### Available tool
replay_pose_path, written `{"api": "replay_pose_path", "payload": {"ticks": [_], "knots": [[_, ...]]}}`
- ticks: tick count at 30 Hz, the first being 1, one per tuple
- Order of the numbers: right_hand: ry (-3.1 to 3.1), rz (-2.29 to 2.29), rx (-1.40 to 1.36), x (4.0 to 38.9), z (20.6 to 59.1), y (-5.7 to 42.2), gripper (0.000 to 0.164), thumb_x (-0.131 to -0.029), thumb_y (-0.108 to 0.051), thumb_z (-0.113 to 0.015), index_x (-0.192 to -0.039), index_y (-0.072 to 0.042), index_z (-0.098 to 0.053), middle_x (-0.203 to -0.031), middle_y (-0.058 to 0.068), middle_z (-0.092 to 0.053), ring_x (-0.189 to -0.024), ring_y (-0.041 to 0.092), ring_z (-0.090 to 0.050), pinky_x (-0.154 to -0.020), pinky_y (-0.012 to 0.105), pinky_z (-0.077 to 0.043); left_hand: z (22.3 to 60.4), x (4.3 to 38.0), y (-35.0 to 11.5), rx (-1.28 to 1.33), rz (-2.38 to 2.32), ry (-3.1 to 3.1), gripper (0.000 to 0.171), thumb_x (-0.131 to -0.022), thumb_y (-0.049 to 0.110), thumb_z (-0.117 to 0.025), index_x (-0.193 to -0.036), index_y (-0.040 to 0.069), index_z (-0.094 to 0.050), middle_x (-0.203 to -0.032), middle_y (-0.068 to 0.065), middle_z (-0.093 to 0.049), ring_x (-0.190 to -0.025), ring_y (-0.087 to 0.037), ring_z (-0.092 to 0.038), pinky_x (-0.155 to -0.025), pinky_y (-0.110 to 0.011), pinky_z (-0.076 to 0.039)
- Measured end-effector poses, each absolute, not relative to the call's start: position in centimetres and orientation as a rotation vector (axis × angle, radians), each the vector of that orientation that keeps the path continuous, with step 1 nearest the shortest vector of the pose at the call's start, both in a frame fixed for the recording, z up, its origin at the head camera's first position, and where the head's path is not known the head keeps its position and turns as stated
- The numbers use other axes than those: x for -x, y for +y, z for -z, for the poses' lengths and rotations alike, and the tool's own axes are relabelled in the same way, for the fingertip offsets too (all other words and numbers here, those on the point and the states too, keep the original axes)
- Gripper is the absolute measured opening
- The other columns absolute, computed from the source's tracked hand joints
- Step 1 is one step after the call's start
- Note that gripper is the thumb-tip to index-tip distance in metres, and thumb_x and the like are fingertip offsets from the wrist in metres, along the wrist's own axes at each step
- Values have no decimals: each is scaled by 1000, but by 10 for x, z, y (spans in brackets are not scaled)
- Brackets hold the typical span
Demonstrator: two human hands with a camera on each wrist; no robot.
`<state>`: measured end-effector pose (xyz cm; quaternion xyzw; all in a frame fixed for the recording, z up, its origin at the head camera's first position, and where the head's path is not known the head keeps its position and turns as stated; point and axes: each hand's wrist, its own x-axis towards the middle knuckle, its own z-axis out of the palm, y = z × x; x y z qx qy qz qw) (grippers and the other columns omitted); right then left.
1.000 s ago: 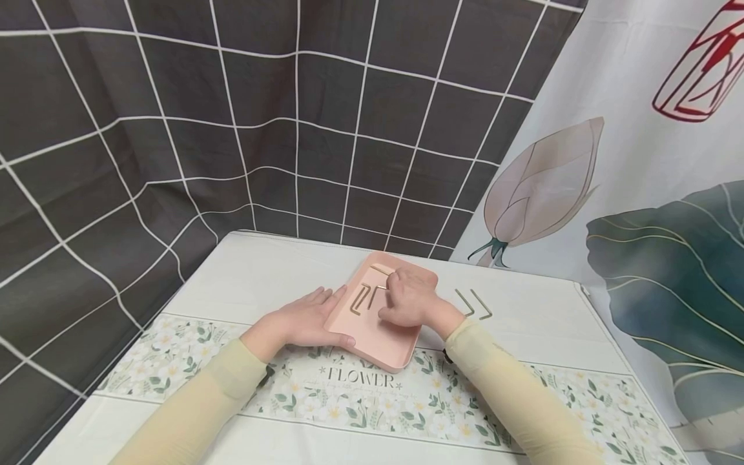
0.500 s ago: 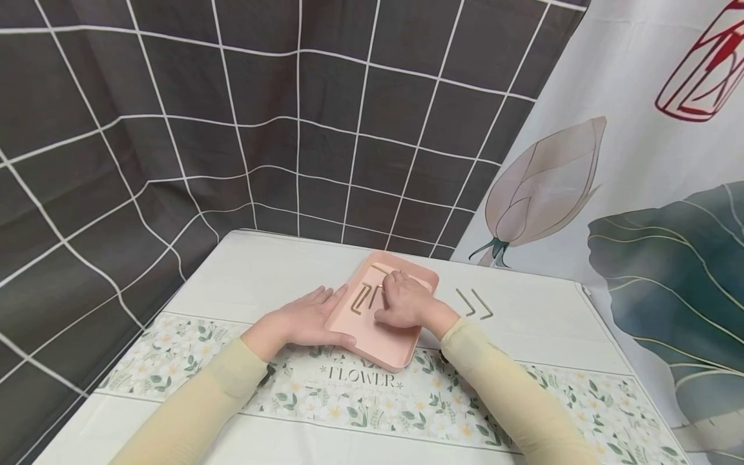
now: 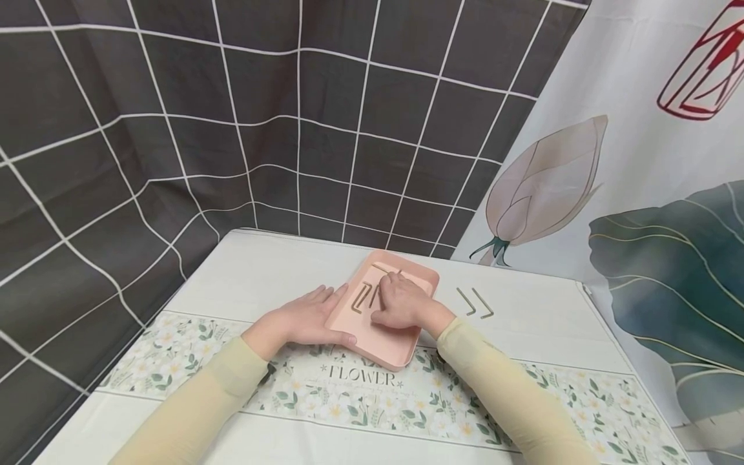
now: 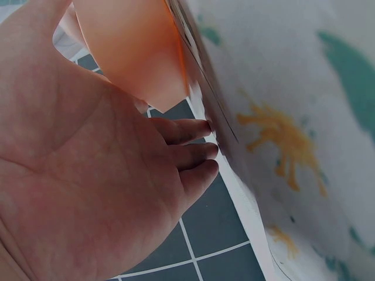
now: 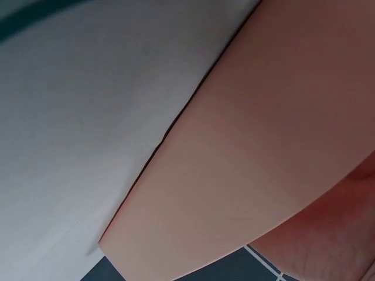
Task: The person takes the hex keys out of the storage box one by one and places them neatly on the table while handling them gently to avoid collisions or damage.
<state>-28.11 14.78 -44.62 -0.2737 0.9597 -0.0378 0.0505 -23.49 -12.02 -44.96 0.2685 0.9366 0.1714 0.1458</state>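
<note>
A pink rectangular tray [image 3: 386,339] lies on the table, holding several brass-coloured L-shaped hex keys. Two of these hex keys [image 3: 361,297] lie side by side at the tray's left, and a long one [image 3: 382,267] lies near its far end. My left hand [image 3: 302,320] rests along the tray's left wall, fingers extended and thumb over the near rim. Inside the tray my right hand [image 3: 401,300] reaches down with bent fingers at a hex key [image 3: 374,297], part of which shows at the fingertips; the rest is hidden. The tray's outer wall [image 5: 234,170] hides most of that hand in the right wrist view.
Two more hex keys [image 3: 475,302] lie on the white tablecloth [image 3: 540,316] to the tray's right. A floral printed band [image 3: 349,400] crosses the cloth on the near side. Behind the table hangs a dark gridded curtain [image 3: 325,148].
My right hand has shifted slightly left within the tray, over the hex keys in the middle. The left hand and the tray stay almost where they were.
</note>
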Motion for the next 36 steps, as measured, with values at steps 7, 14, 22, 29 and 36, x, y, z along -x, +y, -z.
{"api": "replay_pose_path", "payload": {"ticks": [7,14,22,29,36], "knots": [[2913,115,847,282,446,143,56,-90,-49,-77,-116,-5,-56,-107,8,-53,-99,25,-56,-100,43,-56,448,235,-121,-764,-486,2700,131,-91,93,-58,-180,11,-8,-183,-21,-21,-169,-47,-15,-135,-64,-21],[2914,123,851,285,449,139,55,-90,-50,-76,-115,-6,-55,-106,7,-53,-98,24,-56,-97,42,-56,446,235,-121,-774,-500,2699,130,-92,92,-58,-180,11,-9,-183,-20,-21,-169,-47,-16,-135,-64,-21],[2911,130,836,287,451,137,51,-91,-50,-76,-112,-8,-54,-105,8,-53,-97,25,-56,-94,42,-56,449,234,-121,-782,-519,2689,130,-92,91,-59,-180,12,-8,-183,-20,-23,-169,-47,-18,-135,-64,-22],[2905,115,860,289,452,135,47,-94,-49,-73,-110,-9,-55,-105,8,-54,-97,25,-56,-95,42,-56,450,235,-120,-784,-490,2697,131,-90,95,-57,-181,14,-7,-184,-16,-20,-169,-46,-16,-135,-63,-22],[2910,99,868,293,453,133,38,-100,-44,-67,-107,-8,-56,-101,8,-54,-95,23,-56,-93,41,-57,452,235,-120,-785,-494,2702,131,-89,95,-57,-181,15,-8,-184,-15,-21,-169,-45,-16,-135,-62,-22]]}}
